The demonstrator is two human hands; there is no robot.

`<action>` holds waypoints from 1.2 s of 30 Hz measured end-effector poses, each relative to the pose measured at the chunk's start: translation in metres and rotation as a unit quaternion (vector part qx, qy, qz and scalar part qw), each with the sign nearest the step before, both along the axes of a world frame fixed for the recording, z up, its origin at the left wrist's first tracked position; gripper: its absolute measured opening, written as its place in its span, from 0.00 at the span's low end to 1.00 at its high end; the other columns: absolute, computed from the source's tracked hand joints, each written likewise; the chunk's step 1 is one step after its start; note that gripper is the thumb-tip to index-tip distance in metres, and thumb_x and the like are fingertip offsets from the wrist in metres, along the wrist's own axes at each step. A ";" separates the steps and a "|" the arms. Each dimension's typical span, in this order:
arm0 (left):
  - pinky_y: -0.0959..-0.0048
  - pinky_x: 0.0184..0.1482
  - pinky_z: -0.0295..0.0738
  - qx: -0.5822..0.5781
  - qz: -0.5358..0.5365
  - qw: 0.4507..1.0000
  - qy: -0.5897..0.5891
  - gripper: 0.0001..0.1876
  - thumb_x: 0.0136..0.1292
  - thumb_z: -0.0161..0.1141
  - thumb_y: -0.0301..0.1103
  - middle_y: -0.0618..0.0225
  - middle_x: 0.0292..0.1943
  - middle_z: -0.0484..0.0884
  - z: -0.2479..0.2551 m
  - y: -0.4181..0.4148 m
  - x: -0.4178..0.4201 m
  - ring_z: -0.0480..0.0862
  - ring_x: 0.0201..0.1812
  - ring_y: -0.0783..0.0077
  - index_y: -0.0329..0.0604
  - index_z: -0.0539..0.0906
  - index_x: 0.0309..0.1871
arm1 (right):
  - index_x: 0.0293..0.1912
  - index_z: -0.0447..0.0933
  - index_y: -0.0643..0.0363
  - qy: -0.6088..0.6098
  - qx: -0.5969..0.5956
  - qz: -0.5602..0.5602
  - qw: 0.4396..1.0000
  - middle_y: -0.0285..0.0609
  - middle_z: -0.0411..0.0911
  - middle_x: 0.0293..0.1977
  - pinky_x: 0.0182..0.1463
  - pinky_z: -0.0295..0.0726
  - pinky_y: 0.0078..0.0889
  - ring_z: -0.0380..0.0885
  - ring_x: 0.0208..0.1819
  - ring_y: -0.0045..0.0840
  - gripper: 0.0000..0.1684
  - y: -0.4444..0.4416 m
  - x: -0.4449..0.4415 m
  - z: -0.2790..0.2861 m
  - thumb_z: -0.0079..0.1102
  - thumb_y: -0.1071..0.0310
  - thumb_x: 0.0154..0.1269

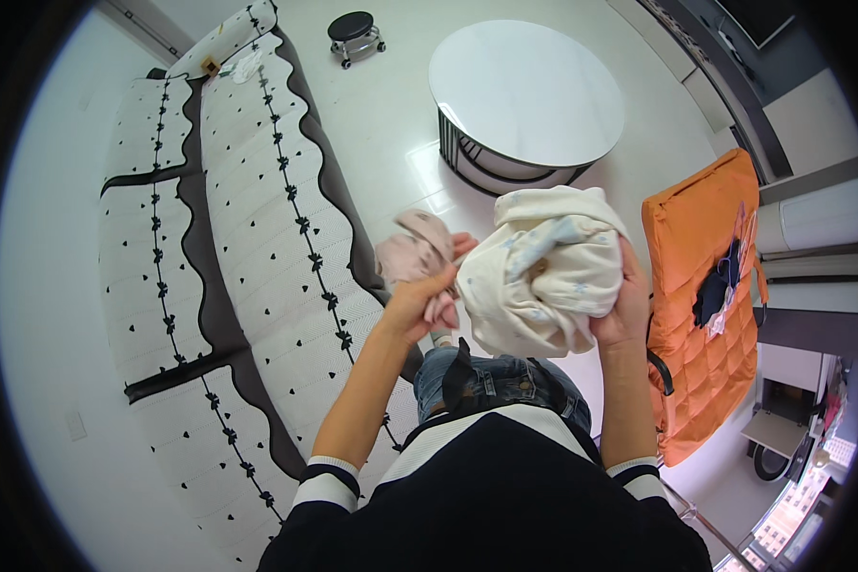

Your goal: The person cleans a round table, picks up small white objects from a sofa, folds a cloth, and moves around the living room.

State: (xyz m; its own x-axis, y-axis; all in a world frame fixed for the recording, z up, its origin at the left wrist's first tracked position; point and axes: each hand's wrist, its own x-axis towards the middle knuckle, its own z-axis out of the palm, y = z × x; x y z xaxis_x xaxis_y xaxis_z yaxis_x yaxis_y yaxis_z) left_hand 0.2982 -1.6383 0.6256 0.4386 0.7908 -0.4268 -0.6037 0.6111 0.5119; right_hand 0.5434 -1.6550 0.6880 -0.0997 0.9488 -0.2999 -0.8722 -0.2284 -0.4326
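My left hand [429,293] grips a small pink cloth [415,250] with darker marks, which is slightly blurred and hangs partly below the palm. Against the fingers of my right hand [623,300] rests a bunched white cloth [543,272] with pale blue star-like prints, held in front of my body at waist height. The two cloths are side by side, close together; whether they touch is unclear. Folds of the white cloth hide part of my right fingers.
A sofa [272,214] with a white patterned cover runs along the left. Ahead stands a round white table [529,93], with a black wheeled stool [351,28] beyond. At right, an orange padded chair [701,300] bears dark clothing [718,286] and hangers. A small white cloth [247,68] lies on the sofa's far end.
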 end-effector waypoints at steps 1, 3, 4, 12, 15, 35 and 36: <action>0.76 0.20 0.81 -0.007 -0.065 0.998 0.009 0.22 0.65 0.57 0.30 0.56 0.31 0.84 0.002 -0.007 -0.001 0.83 0.17 0.68 0.34 0.67 0.61 | 0.56 0.70 0.64 -0.022 -0.042 -0.011 0.999 0.46 0.76 0.51 0.56 0.77 0.38 0.77 0.51 0.33 0.21 -0.001 -0.006 0.000 0.42 0.61 0.72; 0.70 0.38 0.84 -0.026 -0.187 0.966 -0.175 0.21 0.65 0.57 0.30 0.53 0.42 0.83 0.002 -0.016 0.003 0.86 0.33 0.65 0.30 0.70 0.59 | 0.57 0.69 0.64 -0.048 -0.073 -0.006 0.996 0.45 0.76 0.51 0.55 0.77 0.37 0.77 0.50 0.32 0.20 0.000 -0.016 -0.002 0.42 0.63 0.72; 0.70 0.38 0.84 -0.037 -0.108 0.987 -0.109 0.19 0.65 0.57 0.31 0.55 0.43 0.83 0.000 -0.024 0.014 0.86 0.35 0.67 0.32 0.72 0.57 | 0.56 0.69 0.63 -0.063 -0.047 -0.014 0.997 0.45 0.75 0.51 0.54 0.77 0.35 0.77 0.49 0.30 0.18 0.001 -0.019 -0.002 0.42 0.65 0.72; 0.69 0.54 0.75 -0.115 0.070 0.987 0.089 0.19 0.65 0.57 0.30 0.60 0.54 0.77 -0.016 -0.008 0.025 0.77 0.54 0.69 0.35 0.72 0.58 | 0.52 0.71 0.66 -0.078 -0.095 -0.047 0.991 0.47 0.77 0.47 0.53 0.78 0.39 0.78 0.48 0.33 0.21 0.005 -0.006 -0.002 0.39 0.60 0.71; 0.68 0.58 0.73 0.017 0.005 1.000 0.004 0.17 0.65 0.57 0.29 0.62 0.57 0.75 -0.011 -0.018 0.031 0.74 0.57 0.71 0.35 0.74 0.56 | 0.52 0.71 0.66 -0.052 -0.109 -0.059 0.991 0.47 0.78 0.46 0.53 0.78 0.41 0.78 0.48 0.34 0.22 0.002 -0.016 -0.005 0.39 0.59 0.71; 0.57 0.56 0.77 -0.074 -0.073 0.968 -0.229 0.25 0.61 0.53 0.26 0.45 0.52 0.77 -0.067 -0.003 -0.002 0.80 0.52 0.54 0.23 0.65 0.60 | 0.40 0.75 0.60 -0.134 -0.033 -0.008 0.990 0.38 0.77 0.33 0.44 0.79 0.27 0.78 0.38 0.23 0.13 -0.005 0.052 -0.004 0.48 0.60 0.70; 0.57 0.58 0.75 -0.062 -0.122 0.954 -0.266 0.26 0.60 0.54 0.26 0.44 0.52 0.77 -0.055 -0.002 -0.015 0.80 0.53 0.53 0.22 0.64 0.61 | 0.34 0.74 0.57 -0.118 0.091 0.010 0.989 0.34 0.75 0.27 0.39 0.78 0.23 0.76 0.33 0.18 0.12 0.000 0.071 -0.010 0.49 0.61 0.70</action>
